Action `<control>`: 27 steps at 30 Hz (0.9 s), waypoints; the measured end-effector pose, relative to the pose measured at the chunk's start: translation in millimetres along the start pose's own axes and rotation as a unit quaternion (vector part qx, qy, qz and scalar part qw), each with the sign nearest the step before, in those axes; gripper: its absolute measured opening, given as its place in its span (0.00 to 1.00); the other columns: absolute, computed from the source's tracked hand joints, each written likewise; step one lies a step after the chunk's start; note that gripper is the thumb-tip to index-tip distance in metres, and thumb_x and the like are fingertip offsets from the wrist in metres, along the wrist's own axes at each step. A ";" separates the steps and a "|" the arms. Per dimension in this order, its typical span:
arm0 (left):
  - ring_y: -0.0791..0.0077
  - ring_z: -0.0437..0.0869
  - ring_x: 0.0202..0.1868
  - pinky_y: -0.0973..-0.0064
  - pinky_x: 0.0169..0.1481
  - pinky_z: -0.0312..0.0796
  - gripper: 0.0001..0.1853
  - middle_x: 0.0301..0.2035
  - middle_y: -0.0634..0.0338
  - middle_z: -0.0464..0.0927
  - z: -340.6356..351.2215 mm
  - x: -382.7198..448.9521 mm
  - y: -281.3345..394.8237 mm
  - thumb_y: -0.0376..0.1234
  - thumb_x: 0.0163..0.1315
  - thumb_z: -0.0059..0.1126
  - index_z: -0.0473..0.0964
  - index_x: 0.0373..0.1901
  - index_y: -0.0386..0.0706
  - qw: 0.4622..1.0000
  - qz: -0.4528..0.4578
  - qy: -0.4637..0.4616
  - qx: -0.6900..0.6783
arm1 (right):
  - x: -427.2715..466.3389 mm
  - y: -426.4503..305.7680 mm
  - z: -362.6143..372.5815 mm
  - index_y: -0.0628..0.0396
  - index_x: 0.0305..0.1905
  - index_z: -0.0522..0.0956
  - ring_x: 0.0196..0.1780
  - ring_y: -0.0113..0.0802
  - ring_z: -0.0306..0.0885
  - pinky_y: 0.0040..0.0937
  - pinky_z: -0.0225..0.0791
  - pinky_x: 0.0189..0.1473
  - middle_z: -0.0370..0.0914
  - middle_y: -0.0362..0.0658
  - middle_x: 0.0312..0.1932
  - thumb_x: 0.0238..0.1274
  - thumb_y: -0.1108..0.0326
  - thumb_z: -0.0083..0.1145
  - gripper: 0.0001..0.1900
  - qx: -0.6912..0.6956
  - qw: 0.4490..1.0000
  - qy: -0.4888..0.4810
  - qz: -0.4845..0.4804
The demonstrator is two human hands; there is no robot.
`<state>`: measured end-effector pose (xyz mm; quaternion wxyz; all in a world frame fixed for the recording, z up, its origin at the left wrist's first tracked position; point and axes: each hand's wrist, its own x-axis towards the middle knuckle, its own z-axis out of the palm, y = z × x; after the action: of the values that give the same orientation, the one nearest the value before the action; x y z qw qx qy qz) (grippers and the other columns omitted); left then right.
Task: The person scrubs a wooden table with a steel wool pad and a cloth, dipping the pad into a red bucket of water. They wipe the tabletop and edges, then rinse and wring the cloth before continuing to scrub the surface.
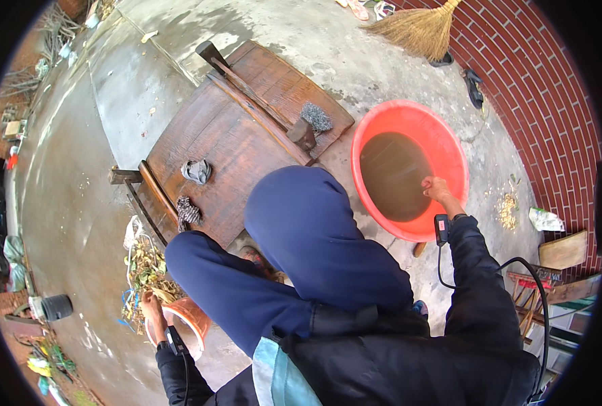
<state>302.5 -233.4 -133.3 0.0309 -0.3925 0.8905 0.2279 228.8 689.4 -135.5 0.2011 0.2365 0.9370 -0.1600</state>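
My right hand (437, 189) hangs over the red plastic basin (410, 112), its fingers curled and nothing seen in them. Murky brown water (395, 175) fills the basin's lower part. At the lower left, my left hand (152, 307) is at the rim of an orange bucket (197, 319), beside a heap of dry leaves (151, 266); whether it grips anything is unclear. Before my knees lies a wet wooden tabletop (220, 134) with wooden battens on it. A grey cloth (197, 171), a patterned cloth (188, 210) and a metal scouring pad (316, 116) rest on the wood.
A straw broom (423, 30) leans near the red brick wall (544, 101), with a black sandal (473, 87) close by. Wood scraps (562, 249) stand at the right. A wooden block (301, 134) juts up from the tabletop. The concrete floor (72, 203) is wet at the left.
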 end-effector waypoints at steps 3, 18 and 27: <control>0.71 0.78 0.23 0.73 0.26 0.69 0.13 0.23 0.54 0.78 -12.0 -19.5 -0.4 0.33 0.52 0.47 0.76 0.38 0.40 0.999 -0.021 -0.029 -0.022 | 1.5 0.3 39.0 0.52 0.39 0.78 0.43 0.37 0.77 0.32 0.72 0.45 0.79 0.43 0.38 0.36 0.73 0.67 0.17 -0.002 0.998 -0.045 -0.042; 0.63 0.80 0.27 0.69 0.33 0.72 0.14 0.28 0.50 0.79 -46.2 -86.1 -23.5 0.33 0.51 0.50 0.76 0.38 0.38 0.997 -0.064 -0.014 0.030 | 10.1 -218.1 -53.0 0.55 0.50 0.71 0.50 0.47 0.72 0.36 0.67 0.50 0.70 0.49 0.46 0.44 0.78 0.57 0.22 0.112 0.879 0.198 -0.419; 0.56 0.81 0.37 0.65 0.44 0.72 0.15 0.31 0.49 0.80 -10.8 -97.0 -5.2 0.40 0.54 0.52 0.75 0.41 0.43 0.998 -0.001 0.049 0.041 | 74.9 -306.1 -5.2 0.48 0.59 0.66 0.61 0.53 0.60 0.39 0.57 0.62 0.57 0.53 0.62 0.38 0.72 0.63 0.35 -0.039 0.886 0.034 -0.460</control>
<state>374.5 -174.7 -102.9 0.0034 -0.4027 0.8991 0.1714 11.4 463.6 -102.3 0.0819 -0.2236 0.9525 -0.1901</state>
